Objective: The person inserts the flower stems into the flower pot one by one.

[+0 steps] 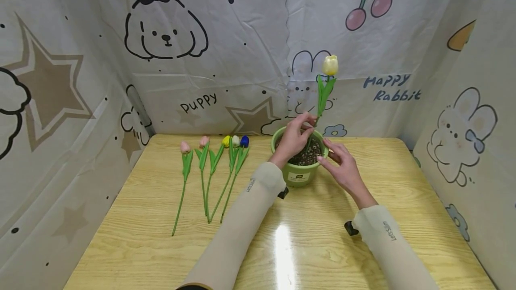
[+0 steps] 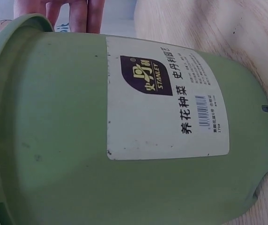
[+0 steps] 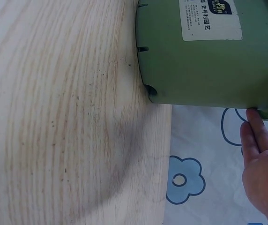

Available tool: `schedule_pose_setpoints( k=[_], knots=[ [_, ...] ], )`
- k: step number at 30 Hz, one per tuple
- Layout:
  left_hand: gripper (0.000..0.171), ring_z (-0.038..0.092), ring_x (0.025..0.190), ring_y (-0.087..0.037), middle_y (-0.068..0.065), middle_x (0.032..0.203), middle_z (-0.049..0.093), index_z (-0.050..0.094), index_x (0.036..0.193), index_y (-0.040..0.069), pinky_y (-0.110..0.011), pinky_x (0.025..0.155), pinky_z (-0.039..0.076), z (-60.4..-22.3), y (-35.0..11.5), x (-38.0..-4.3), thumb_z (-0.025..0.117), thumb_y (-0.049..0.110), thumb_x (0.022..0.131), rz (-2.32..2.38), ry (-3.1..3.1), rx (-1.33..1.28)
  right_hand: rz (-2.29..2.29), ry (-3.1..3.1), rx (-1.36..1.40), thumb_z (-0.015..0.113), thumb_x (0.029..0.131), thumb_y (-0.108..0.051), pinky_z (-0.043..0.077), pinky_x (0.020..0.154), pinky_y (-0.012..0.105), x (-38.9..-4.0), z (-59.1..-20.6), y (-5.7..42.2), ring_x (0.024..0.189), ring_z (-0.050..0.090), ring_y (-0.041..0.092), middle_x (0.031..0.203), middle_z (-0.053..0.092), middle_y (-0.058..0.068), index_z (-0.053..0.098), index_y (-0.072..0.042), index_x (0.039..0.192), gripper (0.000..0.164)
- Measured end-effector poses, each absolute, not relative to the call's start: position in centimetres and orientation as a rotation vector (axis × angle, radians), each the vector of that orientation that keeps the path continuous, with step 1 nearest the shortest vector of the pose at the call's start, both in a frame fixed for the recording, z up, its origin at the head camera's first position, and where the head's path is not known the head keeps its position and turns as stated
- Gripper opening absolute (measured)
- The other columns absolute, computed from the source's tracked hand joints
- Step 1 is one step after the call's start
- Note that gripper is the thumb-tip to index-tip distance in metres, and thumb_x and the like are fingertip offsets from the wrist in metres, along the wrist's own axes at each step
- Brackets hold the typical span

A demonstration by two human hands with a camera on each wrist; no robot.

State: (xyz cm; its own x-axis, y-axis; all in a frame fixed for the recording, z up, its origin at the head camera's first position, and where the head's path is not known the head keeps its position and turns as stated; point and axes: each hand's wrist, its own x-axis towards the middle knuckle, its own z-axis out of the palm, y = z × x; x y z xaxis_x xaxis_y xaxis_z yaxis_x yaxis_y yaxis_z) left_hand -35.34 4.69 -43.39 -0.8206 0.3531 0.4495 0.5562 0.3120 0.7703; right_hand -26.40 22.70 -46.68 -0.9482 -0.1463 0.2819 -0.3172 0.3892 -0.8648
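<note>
A green plastic flower pot (image 1: 288,173) with dark soil (image 1: 310,155) stands near the table's back edge. Over the pot, my left hand (image 1: 293,138) pinches the green stem of a pale yellow tulip (image 1: 330,66), which rises upright with a slight lean to the right. The stem's lower part runs down to the soil, partly hidden by the fingers. My right hand (image 1: 346,169) holds the pot's right rim, thumb at the near side and fingers round the outside. In the right wrist view, fingers of that hand (image 3: 267,173) lie against the pot (image 3: 204,70) just under its rim.
Left of the pot, several tulips lie on the wooden table (image 1: 141,245): two pink ones, including the leftmost pink tulip (image 1: 185,147), a yellow tulip (image 1: 226,141), a white tulip (image 1: 236,140) and a blue tulip (image 1: 244,141). A printed curtain (image 1: 250,21) hangs behind and at both sides.
</note>
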Motion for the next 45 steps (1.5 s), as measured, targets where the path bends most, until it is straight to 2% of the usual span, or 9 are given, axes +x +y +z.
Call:
schedule_pose_setpoints(
  k=[3,9,16,23,29,37,45],
  knots=[
    [0.025,0.069,0.115,-0.023,-0.011,0.123,0.068,0.063,0.127,0.006,-0.019,0.093,0.056,-43.3,4.7,-35.3,0.059,0.000,0.103,-1.499,-2.390,-0.846,1.592,-2.500,0.411,0.066,0.101,-0.008,0.043,0.113,0.060,-25.4,-45.1,22.1,0.134,0.052,0.052,0.146,0.044,0.032,0.041,0.003,0.155,0.060],
    [0.021,0.066,0.117,-0.021,-0.010,0.127,0.068,0.064,0.121,0.008,-0.019,0.095,0.056,-43.3,4.7,-35.3,0.061,0.000,0.102,-1.464,-2.401,-0.883,1.602,-2.483,0.406,0.066,0.101,-0.007,0.043,0.112,0.060,-26.1,-46.2,22.4,0.135,0.052,0.052,0.148,0.044,0.031,0.041,0.003,0.156,0.061],
    [0.026,0.064,0.119,-0.019,-0.008,0.127,0.068,0.063,0.125,0.009,-0.019,0.097,0.055,-43.5,4.6,-35.4,0.062,0.000,0.101,-1.444,-2.421,-0.905,1.592,-2.473,0.401,0.067,0.102,-0.013,0.044,0.114,0.050,-27.7,-48.7,23.3,0.136,0.053,0.044,0.151,0.045,0.022,0.041,-0.007,0.158,0.062],
    [0.027,0.064,0.120,-0.020,-0.008,0.131,0.066,0.062,0.128,0.008,-0.019,0.099,0.054,-43.4,4.7,-35.3,0.061,0.000,0.102,-1.415,-2.453,-0.921,1.607,-2.462,0.402,0.068,0.102,-0.017,0.043,0.113,0.055,-27.8,-48.8,23.5,0.136,0.053,0.044,0.150,0.046,0.021,0.042,-0.010,0.158,0.062],
    [0.026,0.065,0.118,-0.018,-0.006,0.131,0.067,0.062,0.127,0.009,-0.019,0.097,0.055,-43.6,4.7,-35.3,0.061,0.001,0.102,-1.386,-2.486,-0.910,1.614,-2.464,0.402,0.068,0.102,-0.017,0.043,0.115,0.048,-27.9,-48.9,23.5,0.137,0.052,0.044,0.151,0.045,0.021,0.042,-0.008,0.158,0.062],
    [0.024,0.066,0.115,-0.020,-0.006,0.132,0.066,0.063,0.123,0.012,-0.018,0.094,0.056,-43.7,4.9,-35.3,0.060,0.000,0.102,-1.376,-2.500,-0.926,1.619,-2.450,0.422,0.068,0.101,-0.014,0.044,0.114,0.050,-27.8,-48.6,23.4,0.137,0.053,0.043,0.152,0.045,0.021,0.043,-0.007,0.157,0.062],
    [0.023,0.068,0.112,-0.020,-0.007,0.126,0.067,0.062,0.122,0.014,-0.021,0.091,0.058,-43.7,4.8,-35.3,0.060,0.000,0.103,-1.349,-2.539,-0.916,1.611,-2.464,0.416,0.069,0.101,-0.016,0.044,0.113,0.053,-27.7,-48.6,23.4,0.136,0.053,0.044,0.153,0.045,0.019,0.044,-0.011,0.157,0.062]
  ],
)
